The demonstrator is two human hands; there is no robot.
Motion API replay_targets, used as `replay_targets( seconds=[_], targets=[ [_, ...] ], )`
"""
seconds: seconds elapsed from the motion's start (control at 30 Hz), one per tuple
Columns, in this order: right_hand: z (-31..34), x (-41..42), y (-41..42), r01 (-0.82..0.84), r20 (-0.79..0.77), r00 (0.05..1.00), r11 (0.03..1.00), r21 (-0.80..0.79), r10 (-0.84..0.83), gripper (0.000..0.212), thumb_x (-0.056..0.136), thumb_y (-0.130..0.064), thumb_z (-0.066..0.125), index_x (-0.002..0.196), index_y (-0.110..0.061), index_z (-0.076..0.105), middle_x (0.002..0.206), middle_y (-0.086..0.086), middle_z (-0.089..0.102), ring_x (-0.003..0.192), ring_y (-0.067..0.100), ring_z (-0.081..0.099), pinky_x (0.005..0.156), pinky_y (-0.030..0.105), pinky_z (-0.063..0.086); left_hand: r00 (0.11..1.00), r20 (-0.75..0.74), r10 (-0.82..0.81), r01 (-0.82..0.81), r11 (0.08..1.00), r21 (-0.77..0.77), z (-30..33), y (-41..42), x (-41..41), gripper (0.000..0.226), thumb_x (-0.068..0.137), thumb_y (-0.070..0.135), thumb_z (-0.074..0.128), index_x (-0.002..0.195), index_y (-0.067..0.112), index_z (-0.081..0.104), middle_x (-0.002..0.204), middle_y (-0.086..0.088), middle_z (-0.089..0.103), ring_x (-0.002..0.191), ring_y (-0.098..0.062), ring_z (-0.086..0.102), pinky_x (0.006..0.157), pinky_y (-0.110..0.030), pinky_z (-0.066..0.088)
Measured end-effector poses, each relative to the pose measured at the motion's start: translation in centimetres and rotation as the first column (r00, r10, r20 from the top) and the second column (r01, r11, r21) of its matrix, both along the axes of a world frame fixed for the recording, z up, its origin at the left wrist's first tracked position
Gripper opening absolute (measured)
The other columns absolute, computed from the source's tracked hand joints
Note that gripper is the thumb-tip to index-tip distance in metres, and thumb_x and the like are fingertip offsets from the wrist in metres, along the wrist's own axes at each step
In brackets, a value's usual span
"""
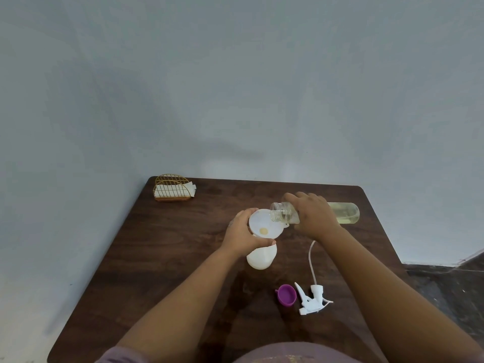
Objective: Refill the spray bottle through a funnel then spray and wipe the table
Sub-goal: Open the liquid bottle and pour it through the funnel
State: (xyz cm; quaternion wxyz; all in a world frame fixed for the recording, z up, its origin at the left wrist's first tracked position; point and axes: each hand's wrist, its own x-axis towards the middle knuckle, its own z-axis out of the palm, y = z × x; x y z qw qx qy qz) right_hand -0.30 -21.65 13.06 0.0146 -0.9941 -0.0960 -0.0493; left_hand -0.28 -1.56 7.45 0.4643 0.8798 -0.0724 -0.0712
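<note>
I am watching the left hand [242, 233] gripping the funnel [264, 224] seated in the white bottle [262, 258] mid-worktop [170, 258]. The right hand [314, 216] is wrapping its grip round the tilted refill bottle [284, 212], mouth over the funnel. Sprayer [313, 297] and purple cap [286, 294] are lying nearer me.

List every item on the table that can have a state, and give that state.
spray bottle: upright, uncapped, funnel in its neck
funnel: seated, a little yellowish liquid at its centre
refill bottle: tipped sideways, open mouth over funnel
purple cap: off, on the table
spray head: removed, lying down
left hand: grips funnel
right hand: grips refill bottle
</note>
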Motion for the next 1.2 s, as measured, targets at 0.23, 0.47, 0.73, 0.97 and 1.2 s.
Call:
replay_targets(
  seconds=[0.23,0.47,0.73,0.97,1.2],
  targets=[
    [0.02,-0.07,0.02,-0.004,0.007,1.0,1.0,-0.008,0.004,0.055,0.071,-0.023,0.071,0.121,-0.03,0.049,0.094,-0.005,0.059,0.084,0.021,0.056,0.074,0.031,0.041,1.0,-0.004,0.01,-0.01,1.0,-0.003,-0.08,-0.08,0.05,0.087,0.056,0.041,0.091,0.132,0.031,0.049,0.133,0.009,0.052,0.116,-0.013,0.05,0.097,-0.038,0.049],
    [0.09,-0.22,-0.03,0.005,0.008,1.0,1.0,-0.003,-0.005,0.054,0.072,-0.025,0.071,0.12,-0.031,0.049,0.095,-0.006,0.058,0.084,0.021,0.056,0.075,0.031,0.041,1.0,-0.003,0.01,-0.01,1.0,-0.009,-0.07,-0.04,0.01,0.086,0.057,0.039,0.091,0.132,0.03,0.049,0.132,0.01,0.051,0.116,-0.012,0.049,0.095,-0.034,0.049],
    [0.08,-0.26,0.0,0.005,-0.002,1.0,1.0,-0.016,-0.005,0.056,0.071,-0.025,0.072,0.121,-0.031,0.048,0.096,-0.006,0.058,0.086,0.021,0.056,0.077,0.031,0.043,1.0,-0.005,0.009,-0.009,1.0,-0.003,0.05,-0.04,-0.07,0.087,0.058,0.039,0.09,0.133,0.03,0.048,0.134,0.009,0.051,0.117,-0.012,0.048,0.095,-0.034,0.047],
    [0.08,-0.21,-0.22,0.005,-0.006,1.0,1.0,-0.011,-0.005,0.057,0.071,-0.021,0.071,0.123,-0.03,0.048,0.098,-0.005,0.058,0.088,0.022,0.057,0.08,0.033,0.044,1.0,-0.004,0.007,-0.007,1.0,-0.003,0.13,-0.05,-0.15,0.086,0.057,0.039,0.09,0.132,0.031,0.049,0.132,0.009,0.051,0.117,-0.013,0.049,0.096,-0.036,0.049],
    [0.0,-0.18,-0.38,-0.004,-0.007,1.0,1.0,-0.02,0.004,0.057,0.07,-0.023,0.071,0.121,-0.031,0.048,0.096,-0.005,0.058,0.087,0.022,0.057,0.078,0.033,0.043,1.0,-0.002,-0.001,0.001,1.0,-0.016,0.36,0.0,-0.14,0.084,0.06,0.033,0.09,0.133,0.027,0.049,0.134,0.006,0.051,0.114,-0.01,0.047,0.094,-0.034,0.047]
  ],
)
